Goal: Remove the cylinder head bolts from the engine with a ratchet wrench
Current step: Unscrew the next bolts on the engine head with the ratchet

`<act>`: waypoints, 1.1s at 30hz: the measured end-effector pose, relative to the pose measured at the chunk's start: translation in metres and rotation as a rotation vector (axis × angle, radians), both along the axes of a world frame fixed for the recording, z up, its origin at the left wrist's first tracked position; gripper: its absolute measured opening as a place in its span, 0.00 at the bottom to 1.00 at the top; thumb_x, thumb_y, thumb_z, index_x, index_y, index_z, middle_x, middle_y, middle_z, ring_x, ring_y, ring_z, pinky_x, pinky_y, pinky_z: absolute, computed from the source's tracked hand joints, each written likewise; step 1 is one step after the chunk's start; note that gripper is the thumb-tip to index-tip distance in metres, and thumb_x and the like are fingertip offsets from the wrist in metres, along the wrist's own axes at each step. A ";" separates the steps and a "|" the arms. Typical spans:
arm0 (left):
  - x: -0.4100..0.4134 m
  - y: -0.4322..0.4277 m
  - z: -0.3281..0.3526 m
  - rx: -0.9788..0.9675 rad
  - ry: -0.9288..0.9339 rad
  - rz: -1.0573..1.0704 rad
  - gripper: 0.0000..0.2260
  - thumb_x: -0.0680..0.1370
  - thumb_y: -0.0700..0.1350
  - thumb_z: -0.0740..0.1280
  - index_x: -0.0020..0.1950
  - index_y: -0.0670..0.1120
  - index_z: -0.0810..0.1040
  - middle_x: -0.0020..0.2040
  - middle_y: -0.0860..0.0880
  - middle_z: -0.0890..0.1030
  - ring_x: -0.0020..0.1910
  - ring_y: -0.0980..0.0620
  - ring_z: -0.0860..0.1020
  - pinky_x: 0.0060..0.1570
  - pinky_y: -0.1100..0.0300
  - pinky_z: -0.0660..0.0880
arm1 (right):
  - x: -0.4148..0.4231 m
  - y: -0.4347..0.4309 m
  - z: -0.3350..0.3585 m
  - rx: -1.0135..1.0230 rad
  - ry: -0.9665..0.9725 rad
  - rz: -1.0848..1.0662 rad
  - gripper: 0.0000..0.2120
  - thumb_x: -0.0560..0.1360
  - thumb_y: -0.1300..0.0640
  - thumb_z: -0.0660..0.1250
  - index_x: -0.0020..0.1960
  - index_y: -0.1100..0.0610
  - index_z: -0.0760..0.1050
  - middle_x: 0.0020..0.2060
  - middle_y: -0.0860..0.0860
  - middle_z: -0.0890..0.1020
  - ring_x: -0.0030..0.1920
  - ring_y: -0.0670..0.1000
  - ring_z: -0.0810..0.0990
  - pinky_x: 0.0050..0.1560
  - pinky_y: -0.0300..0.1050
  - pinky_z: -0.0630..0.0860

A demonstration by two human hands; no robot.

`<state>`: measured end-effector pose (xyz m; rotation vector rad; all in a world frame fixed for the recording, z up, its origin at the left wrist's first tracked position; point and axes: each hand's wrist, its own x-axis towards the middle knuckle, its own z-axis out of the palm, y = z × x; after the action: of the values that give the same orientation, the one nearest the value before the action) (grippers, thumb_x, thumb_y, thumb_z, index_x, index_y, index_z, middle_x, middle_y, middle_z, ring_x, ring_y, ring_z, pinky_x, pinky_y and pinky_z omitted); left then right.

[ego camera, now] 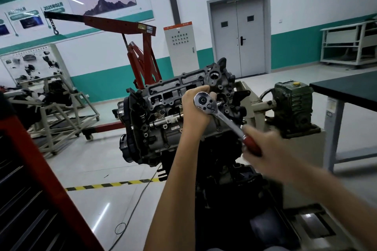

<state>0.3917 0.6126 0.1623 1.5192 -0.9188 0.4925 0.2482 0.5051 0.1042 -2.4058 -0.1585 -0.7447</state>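
The grey engine with its cylinder head (163, 106) exposed sits on a stand at the centre. A chrome ratchet wrench (221, 117) with a red handle lies over the head's right part. My left hand (194, 108) is curled under the ratchet's round head, holding it from below. My right hand (265, 149), blurred by motion, grips the red handle lower right. The socket and the bolt under the ratchet head are hidden by my left hand.
A red engine hoist (140, 51) stands behind the engine. A red tool cabinet (30, 189) fills the lower left. A green gearbox (293, 106) is mounted at the stand's right end, beside a dark table (346, 89). A cable (138, 195) trails across the floor.
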 end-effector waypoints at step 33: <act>0.002 0.020 0.000 0.074 0.000 -0.072 0.14 0.73 0.35 0.65 0.31 0.49 0.67 0.29 0.49 0.67 0.30 0.52 0.65 0.32 0.59 0.63 | 0.005 0.009 0.000 -0.063 0.047 0.054 0.12 0.69 0.66 0.67 0.48 0.54 0.69 0.27 0.45 0.72 0.23 0.43 0.70 0.25 0.34 0.68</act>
<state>0.3932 0.6328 0.1626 1.5469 -0.9973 0.4111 0.2534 0.5145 0.1044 -2.4663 -0.2296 -0.6675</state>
